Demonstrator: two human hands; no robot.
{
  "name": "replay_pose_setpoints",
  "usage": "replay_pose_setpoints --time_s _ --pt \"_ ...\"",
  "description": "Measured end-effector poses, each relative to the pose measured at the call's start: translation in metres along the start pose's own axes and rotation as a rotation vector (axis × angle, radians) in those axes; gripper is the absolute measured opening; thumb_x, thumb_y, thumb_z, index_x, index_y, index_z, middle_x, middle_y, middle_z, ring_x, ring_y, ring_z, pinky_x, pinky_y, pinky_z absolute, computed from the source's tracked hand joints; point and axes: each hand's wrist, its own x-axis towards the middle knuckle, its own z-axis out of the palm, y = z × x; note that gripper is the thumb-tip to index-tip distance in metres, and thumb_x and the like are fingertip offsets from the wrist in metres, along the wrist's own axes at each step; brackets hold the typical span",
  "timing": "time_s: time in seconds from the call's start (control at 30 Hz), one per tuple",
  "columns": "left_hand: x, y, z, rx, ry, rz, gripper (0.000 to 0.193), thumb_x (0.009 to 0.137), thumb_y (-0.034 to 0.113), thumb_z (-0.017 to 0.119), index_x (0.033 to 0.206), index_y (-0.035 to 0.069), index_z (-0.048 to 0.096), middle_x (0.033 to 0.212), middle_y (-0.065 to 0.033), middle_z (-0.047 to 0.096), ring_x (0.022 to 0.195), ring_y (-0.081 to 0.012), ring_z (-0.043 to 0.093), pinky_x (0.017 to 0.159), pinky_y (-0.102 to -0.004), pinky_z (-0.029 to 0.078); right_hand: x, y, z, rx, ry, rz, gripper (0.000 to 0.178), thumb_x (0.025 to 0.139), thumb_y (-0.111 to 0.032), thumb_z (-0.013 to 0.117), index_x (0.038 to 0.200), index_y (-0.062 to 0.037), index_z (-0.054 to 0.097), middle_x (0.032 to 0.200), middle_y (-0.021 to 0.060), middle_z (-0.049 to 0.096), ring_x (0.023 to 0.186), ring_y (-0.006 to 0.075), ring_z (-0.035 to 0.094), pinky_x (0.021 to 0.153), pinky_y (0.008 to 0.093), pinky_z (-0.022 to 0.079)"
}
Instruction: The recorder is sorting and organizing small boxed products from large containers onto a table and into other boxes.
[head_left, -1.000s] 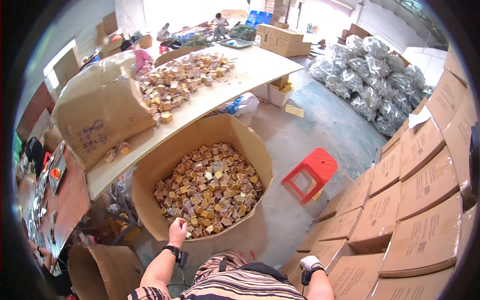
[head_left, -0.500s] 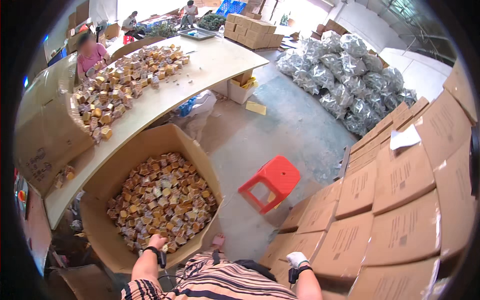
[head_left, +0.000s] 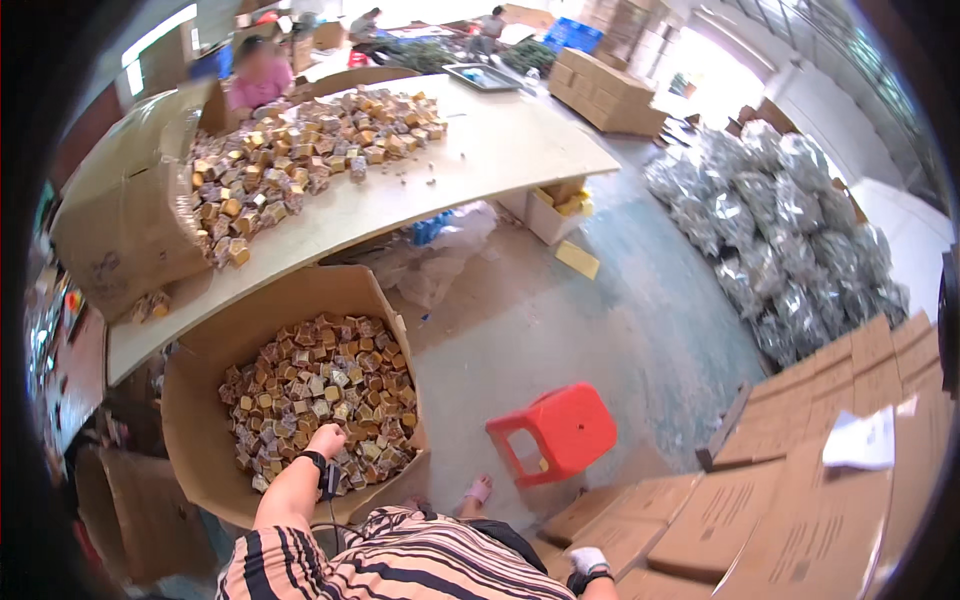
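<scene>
While the left hand (head_left: 326, 440) reaches closed into the cardboard box (head_left: 200, 360) among small wrapped blocks (head_left: 330, 375), the right hand (head_left: 588, 562), gloved, rests on stacked cartons (head_left: 720, 520); its grip cannot be told.

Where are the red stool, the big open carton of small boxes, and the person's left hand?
red plastic stool (head_left: 560, 425), head view, seat top.
open cardboard carton (head_left: 195, 400), head view, left inner wall.
left hand (head_left: 326, 440), head view, back of hand.
</scene>
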Motion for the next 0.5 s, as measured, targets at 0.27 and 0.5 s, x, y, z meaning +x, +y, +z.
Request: replay_pose_setpoints --time_s 0.27,0.5 --pt "0.011 0.129 0.010 0.171 0.468 0.176 0.016 0.077 0.019 0.054 0.081 0.006 0.062 0.086 -0.0181 0.064 0.084 -0.0349 0.060 0.074 -0.0425 0.048 0.064 0.125 -0.043 0.239 0.189 0.113 0.033 0.082 -0.029 0.045 0.089 -0.0052 0.067 0.100 0.0197 0.063 0.093 0.0366 0.058 0.080 0.0440 0.045" --pt "0.064 0.243 -0.028 0.037 0.756 0.424 0.013 0.078 0.016 0.054 0.086 0.006 0.056 0.085 -0.0150 0.060 0.079 -0.0348 0.058 0.069 -0.0436 0.046 0.114 0.167 -0.147 0.425 0.236 -0.090 0.030 0.080 -0.028 0.049 0.085 -0.0056 0.067 0.091 0.0173 0.065 0.081 0.0339 0.059 0.072 0.0432 0.046"
